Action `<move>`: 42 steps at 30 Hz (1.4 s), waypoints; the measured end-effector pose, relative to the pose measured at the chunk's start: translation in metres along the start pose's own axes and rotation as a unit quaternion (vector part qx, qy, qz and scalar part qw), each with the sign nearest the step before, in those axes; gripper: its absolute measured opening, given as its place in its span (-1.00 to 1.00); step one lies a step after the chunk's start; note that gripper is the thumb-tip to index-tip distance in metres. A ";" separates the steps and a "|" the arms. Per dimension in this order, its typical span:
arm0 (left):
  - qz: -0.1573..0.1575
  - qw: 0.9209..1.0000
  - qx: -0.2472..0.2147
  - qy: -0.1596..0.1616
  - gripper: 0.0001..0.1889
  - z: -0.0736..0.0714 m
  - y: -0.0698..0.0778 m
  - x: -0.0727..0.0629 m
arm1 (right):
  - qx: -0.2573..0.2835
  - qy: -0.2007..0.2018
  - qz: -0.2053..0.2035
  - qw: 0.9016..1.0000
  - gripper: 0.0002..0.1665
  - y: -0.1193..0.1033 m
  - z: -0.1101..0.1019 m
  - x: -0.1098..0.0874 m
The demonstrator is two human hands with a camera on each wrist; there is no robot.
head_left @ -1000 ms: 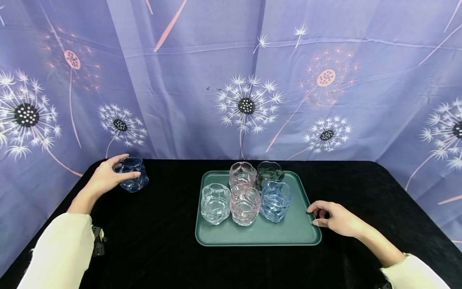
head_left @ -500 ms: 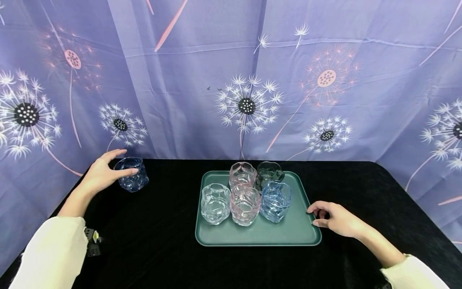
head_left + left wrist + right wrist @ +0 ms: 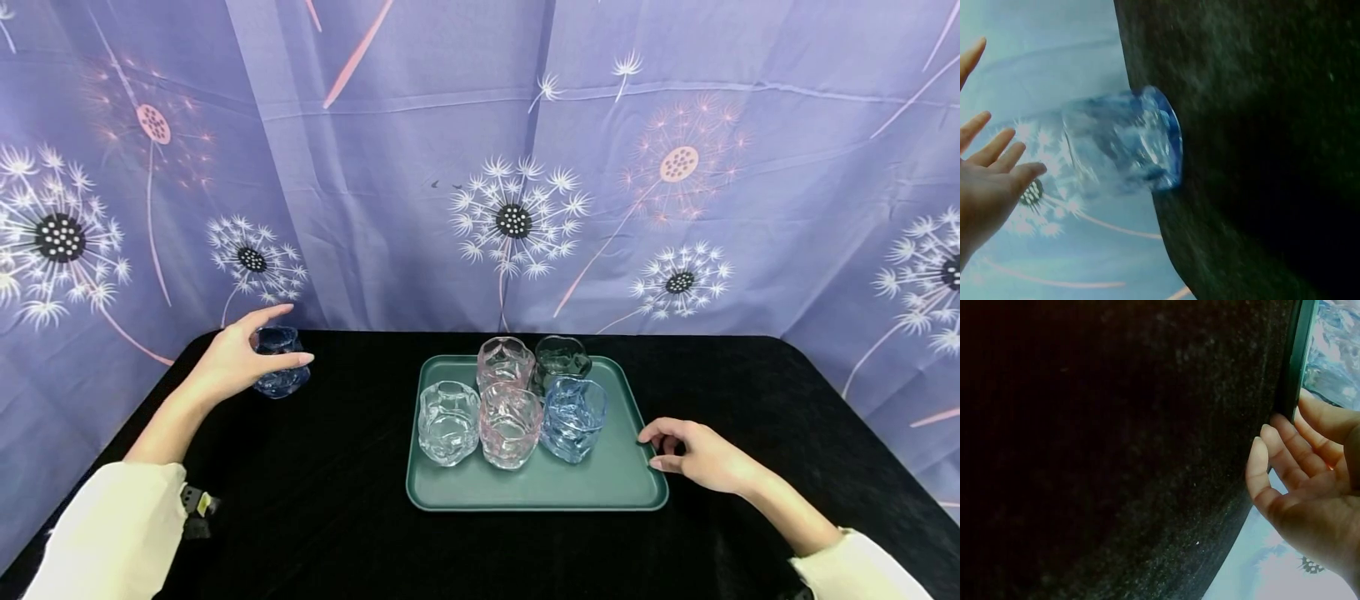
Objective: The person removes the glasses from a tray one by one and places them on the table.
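Observation:
A dark blue glass stands upright near the table's back left corner. My left hand is around its near left side, thumb in front and forefinger raised above the rim, and covers part of it. In the left wrist view the hand's spread fingers stay apart from the glass. My right hand holds the right edge of a green tray between thumb and curled fingers. The right wrist view has the thumb on the tray's rim and the hand beside it.
On the tray, a clear glass, a pink glass and a light blue glass form the front row. Behind are another pink glass and a grey glass. A patterned curtain hangs behind the black table.
My left hand's fingers have spread away from the dark blue glass. It drew back left, then came right and slightly up. The glass, the tray and my right hand keep their places.

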State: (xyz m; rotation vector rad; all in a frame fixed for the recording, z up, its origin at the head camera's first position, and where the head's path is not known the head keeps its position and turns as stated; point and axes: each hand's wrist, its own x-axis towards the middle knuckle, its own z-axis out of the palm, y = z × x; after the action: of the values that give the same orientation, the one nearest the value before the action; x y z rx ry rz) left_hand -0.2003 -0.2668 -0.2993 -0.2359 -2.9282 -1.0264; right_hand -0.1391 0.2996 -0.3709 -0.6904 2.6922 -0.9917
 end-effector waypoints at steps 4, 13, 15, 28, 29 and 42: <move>0.021 0.999 -0.018 -0.016 -0.10 0.008 0.013 -0.001 | -0.002 0.001 -0.003 1.000 -0.73 0.000 0.000 0.000; 0.144 0.988 -0.045 -0.042 -0.13 0.044 0.040 0.002 | -0.001 0.001 -0.006 1.000 -0.73 0.001 -0.001 0.000; 0.163 0.984 -0.041 -0.050 -0.12 0.053 0.045 0.002 | -0.001 0.002 -0.006 1.000 -0.73 0.001 -0.001 0.000; 0.232 0.964 -0.043 -0.124 -0.06 0.101 0.078 -0.005 | 0.006 0.001 0.002 1.000 -0.73 0.002 0.000 0.000; 0.235 0.962 -0.045 -0.129 -0.06 0.103 0.080 -0.006 | 0.006 0.001 0.002 1.000 -0.73 0.002 0.000 0.000; 0.245 0.951 -0.045 -0.186 -0.08 0.123 0.098 -0.011 | 0.003 0.003 0.000 1.000 -0.73 0.001 0.000 0.000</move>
State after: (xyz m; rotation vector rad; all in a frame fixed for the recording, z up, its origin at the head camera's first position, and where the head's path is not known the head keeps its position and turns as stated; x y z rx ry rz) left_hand -0.1716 -0.1163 -0.3355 -1.2092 -2.8677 -1.1224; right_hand -0.1393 0.3002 -0.3717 -0.6870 2.6933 -1.0031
